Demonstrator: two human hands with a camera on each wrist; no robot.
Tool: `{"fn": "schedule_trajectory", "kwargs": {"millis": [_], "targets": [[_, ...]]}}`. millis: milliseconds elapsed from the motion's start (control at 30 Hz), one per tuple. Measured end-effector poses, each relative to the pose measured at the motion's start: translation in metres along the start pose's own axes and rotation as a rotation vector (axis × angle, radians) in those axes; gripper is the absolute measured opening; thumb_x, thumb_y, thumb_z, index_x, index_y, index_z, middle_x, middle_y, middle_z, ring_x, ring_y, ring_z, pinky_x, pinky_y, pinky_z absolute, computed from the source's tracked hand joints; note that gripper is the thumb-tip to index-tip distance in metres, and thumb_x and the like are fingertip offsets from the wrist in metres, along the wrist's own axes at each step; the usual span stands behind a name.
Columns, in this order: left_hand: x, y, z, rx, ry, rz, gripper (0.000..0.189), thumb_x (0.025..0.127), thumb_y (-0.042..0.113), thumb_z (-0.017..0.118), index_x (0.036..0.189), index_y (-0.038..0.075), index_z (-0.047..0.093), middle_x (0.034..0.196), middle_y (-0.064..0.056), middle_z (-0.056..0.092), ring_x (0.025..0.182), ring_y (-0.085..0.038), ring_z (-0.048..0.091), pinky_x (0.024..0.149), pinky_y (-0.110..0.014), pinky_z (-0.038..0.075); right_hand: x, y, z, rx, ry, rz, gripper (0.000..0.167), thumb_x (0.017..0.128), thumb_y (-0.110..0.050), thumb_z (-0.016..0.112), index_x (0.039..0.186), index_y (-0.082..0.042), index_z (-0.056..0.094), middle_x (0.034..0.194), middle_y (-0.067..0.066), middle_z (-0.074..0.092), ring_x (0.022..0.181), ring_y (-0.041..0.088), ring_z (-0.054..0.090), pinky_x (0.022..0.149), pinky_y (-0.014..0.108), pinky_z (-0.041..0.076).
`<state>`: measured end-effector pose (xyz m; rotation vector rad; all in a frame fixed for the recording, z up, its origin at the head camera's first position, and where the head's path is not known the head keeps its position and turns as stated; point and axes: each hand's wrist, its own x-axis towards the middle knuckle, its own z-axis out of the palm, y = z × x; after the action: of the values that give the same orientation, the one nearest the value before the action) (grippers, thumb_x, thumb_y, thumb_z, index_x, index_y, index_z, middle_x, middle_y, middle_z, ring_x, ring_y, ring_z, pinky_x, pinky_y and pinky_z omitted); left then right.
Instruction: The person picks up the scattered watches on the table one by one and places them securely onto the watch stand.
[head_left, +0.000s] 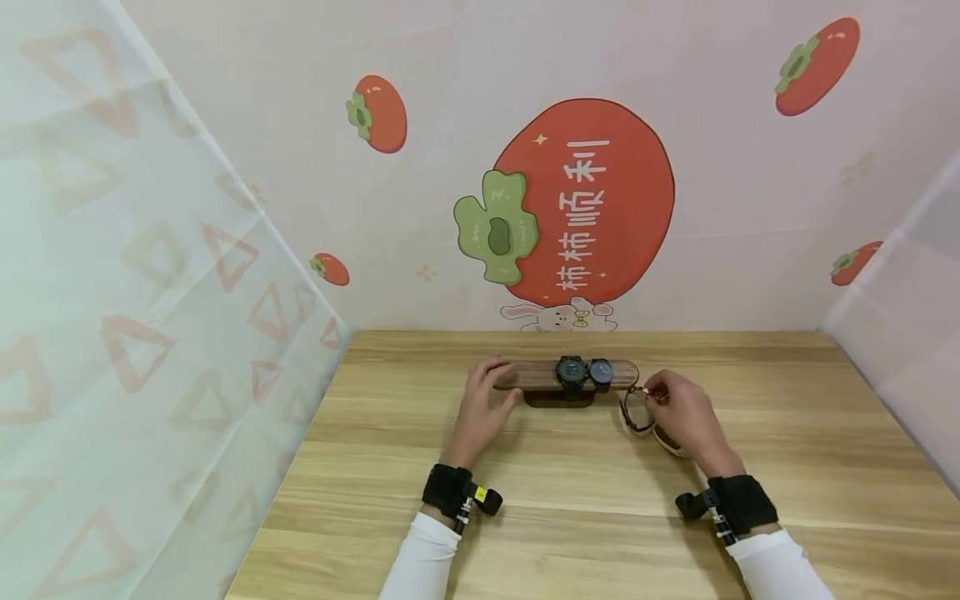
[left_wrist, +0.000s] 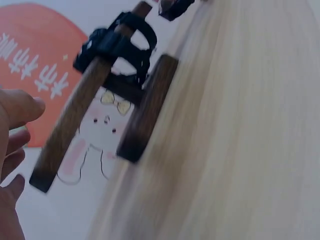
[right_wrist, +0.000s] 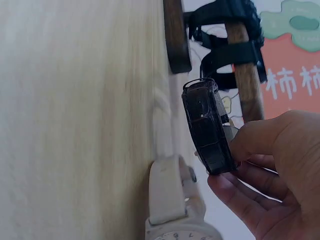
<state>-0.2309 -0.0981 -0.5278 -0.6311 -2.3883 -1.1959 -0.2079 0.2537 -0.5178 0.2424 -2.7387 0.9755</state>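
A dark wooden watch stand point(head_left: 532, 375) stands towards the back of the table, its bar raised over a shorter base point(left_wrist: 150, 105). Two black watches, a larger one point(head_left: 572, 372) and a smaller one point(head_left: 602, 372), are strapped round the bar right of its middle. My right hand point(head_left: 688, 418) pinches a watch with a dark, glossy strap point(right_wrist: 206, 125) between thumb and fingers, close by the bar's right end. Beneath that hand, a white-strapped watch point(right_wrist: 166, 192) rests on the table. At the bar's left end is my left hand point(head_left: 480, 412), fingers spread and holding nothing.
The wood-grain table point(head_left: 570, 508) meets a back wall point(head_left: 720, 283) printed with persimmons and a rabbit, close behind the stand. A side panel point(head_left: 187, 375) with triangle prints borders the left. Each wrist wears a black camera band point(head_left: 447, 490).
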Motion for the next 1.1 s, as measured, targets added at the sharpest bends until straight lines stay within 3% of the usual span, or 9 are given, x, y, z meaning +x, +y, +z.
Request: {"fn": "schedule_trajectory", "kwargs": {"millis": [133,267,500,767,933,1100], "targets": [[-0.002,0.014,0.007,-0.011,-0.016,0.05,0.035,0.102,0.014,0.074,0.136,0.004,0.069,0.141,-0.008,0.061,0.136,-0.025,0.055,0.116,-0.041,0.053,-0.006,-0.007,0.0,0.002,0.003,-0.015,0.016,0.096,0.0,0.071,0.112,0.001,0.071,0.095,0.014,0.072,0.084,0.026,0.068,0.066,0.034,0.055],[-0.006,0.029,0.019,-0.05,-0.054,0.075,0.036,0.103,0.015,0.073,0.137,0.006,0.069,0.139,-0.009,0.063,0.131,-0.026,0.061,0.111,-0.04,0.057,-0.011,-0.017,0.0,0.015,0.006,-0.016,0.016,0.095,0.002,0.071,0.11,-0.001,0.072,0.095,0.013,0.074,0.086,0.026,0.071,0.064,0.029,0.056],[-0.01,0.05,0.043,-0.152,-0.191,0.041,0.039,0.103,0.012,0.072,0.141,0.005,0.065,0.132,-0.008,0.066,0.116,-0.023,0.068,0.1,-0.034,0.062,-0.02,-0.038,0.001,0.046,0.008,-0.037,0.018,0.093,0.002,0.074,0.11,-0.003,0.074,0.099,0.012,0.076,0.089,0.026,0.074,0.068,0.027,0.061],[-0.013,0.056,0.063,-0.215,-0.255,0.007,0.04,0.105,0.016,0.069,0.142,0.002,0.063,0.131,-0.009,0.066,0.118,-0.023,0.069,0.098,-0.021,0.061,-0.026,-0.057,0.009,0.061,0.02,-0.133,0.022,0.089,0.007,0.076,0.109,-0.001,0.073,0.101,0.011,0.075,0.089,0.024,0.072,0.071,0.034,0.065],[-0.014,0.059,0.067,-0.245,-0.28,-0.024,0.039,0.105,0.018,0.07,0.142,0.005,0.064,0.133,-0.008,0.064,0.117,-0.018,0.069,0.098,-0.018,0.06,-0.028,-0.069,0.015,0.065,0.021,-0.198,0.023,0.089,0.007,0.077,0.108,-0.004,0.073,0.102,0.009,0.073,0.09,0.022,0.071,0.074,0.043,0.066],[-0.016,0.061,0.066,-0.249,-0.289,-0.042,0.032,0.107,0.021,0.068,0.136,0.008,0.067,0.13,-0.008,0.065,0.114,-0.014,0.069,0.096,-0.018,0.061,-0.028,-0.078,0.021,0.073,0.027,-0.232,0.025,0.086,0.006,0.08,0.107,-0.006,0.074,0.103,0.008,0.072,0.09,0.021,0.069,0.073,0.043,0.065]]}}
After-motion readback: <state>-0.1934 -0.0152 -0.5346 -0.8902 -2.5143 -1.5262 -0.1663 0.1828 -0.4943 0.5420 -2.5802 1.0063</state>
